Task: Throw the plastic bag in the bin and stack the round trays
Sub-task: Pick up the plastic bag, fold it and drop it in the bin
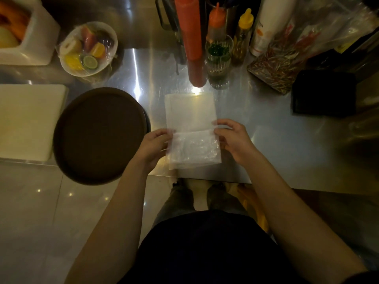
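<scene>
A clear plastic bag (191, 130) lies flat on the steel counter (266, 144), its near half folded over and crinkled. My left hand (152, 147) pinches the bag's left edge at the fold. My right hand (233, 138) pinches its right edge at the same height. To the left, a dark brown round tray (98, 134) sits on the counter and overhangs the front edge. The rim of a second round tray (148, 123) peeks out beneath its right side. No bin is in view.
A white cutting board (26, 121) lies far left. Behind are a wrapped bowl of cut fruit (88, 48), sauce bottles (217, 23), a tall orange roll (191, 42), a glass of herbs (218, 58), a bag of dried chillies (281, 64) and a black box (324, 93).
</scene>
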